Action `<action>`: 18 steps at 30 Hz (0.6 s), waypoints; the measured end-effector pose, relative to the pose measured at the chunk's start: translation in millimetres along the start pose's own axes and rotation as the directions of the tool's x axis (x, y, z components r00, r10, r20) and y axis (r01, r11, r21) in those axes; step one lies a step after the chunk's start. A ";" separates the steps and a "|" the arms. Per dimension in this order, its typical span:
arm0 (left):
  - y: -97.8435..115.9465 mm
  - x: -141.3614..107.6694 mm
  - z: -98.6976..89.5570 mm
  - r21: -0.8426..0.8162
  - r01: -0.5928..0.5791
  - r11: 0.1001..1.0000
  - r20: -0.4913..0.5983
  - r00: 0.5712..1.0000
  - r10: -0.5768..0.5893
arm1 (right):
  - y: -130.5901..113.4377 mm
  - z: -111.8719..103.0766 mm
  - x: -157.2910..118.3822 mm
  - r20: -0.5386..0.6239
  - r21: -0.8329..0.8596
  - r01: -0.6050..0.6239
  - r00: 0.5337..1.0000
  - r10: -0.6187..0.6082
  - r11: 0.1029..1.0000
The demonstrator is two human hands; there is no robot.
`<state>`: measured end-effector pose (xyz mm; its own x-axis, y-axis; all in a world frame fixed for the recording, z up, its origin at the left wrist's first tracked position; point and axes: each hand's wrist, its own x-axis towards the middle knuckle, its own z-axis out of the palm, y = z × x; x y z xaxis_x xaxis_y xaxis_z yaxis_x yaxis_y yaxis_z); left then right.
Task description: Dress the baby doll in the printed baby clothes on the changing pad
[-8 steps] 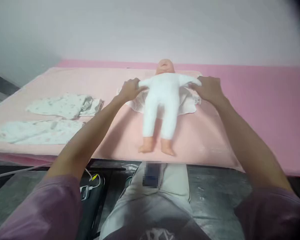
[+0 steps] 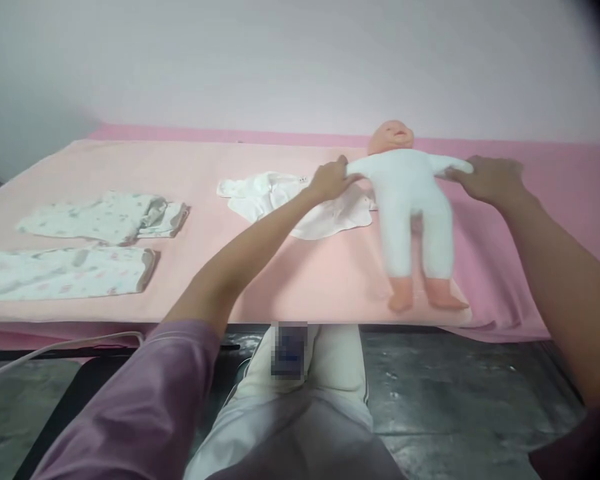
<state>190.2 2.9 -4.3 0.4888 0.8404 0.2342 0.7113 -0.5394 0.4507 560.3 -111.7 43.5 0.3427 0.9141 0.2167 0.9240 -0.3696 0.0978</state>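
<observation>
A baby doll (image 2: 410,190) with a white cloth body and bare plastic head and feet is stretched between my hands, face up. My left hand (image 2: 331,179) grips the end of one arm, and my right hand (image 2: 490,179) grips the other. Both hands have fingers closed round the doll's arms. Left of the doll, a white baby shirt (image 2: 325,220) lies spread on the light pink sheet (image 2: 300,280), partly covered by my left hand and forearm.
Two patterned white garments, one folded (image 2: 95,217) and one long (image 2: 80,273), lie on the sheet at the left. Darker pink cloth (image 2: 555,233) covers the right side, with a pale wall (image 2: 300,67) behind. A white cable (image 2: 65,343) runs below the table edge.
Both hands have carried the doll to the right, off the white shirt, which now shows more fully. The camera view has shifted slightly too.
</observation>
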 end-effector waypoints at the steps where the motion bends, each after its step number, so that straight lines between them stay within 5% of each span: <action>1: 22.2 13.2 17.9 -0.041 -0.004 0.999 0.034 0.999 0.006 | 21.1 6.6 3.6 0.033 -0.010 -0.048 0.998 0.048 0.999; 7: 122.1 74.1 97.4 -0.219 0.022 0.976 0.237 0.971 0.031 | 111.0 43.1 11.2 0.078 -0.007 -0.299 0.951 0.299 0.954; 14: 160.7 112.1 162.9 -0.264 -0.028 0.964 0.279 0.954 0.105 | 192.8 86.0 20.3 0.080 0.072 -0.469 0.882 0.464 0.880; 18: 174.9 111.1 189.9 -0.257 -0.173 0.951 0.184 0.957 0.224 | 235.3 110.4 17.3 0.126 0.042 -0.571 0.817 0.562 0.820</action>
<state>464.9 -8.3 -63.0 0.7199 0.6738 0.1667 0.4618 -0.6443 0.6096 802.3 -164.4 -37.0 0.8210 0.5602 0.1102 0.5693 -0.8178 -0.0841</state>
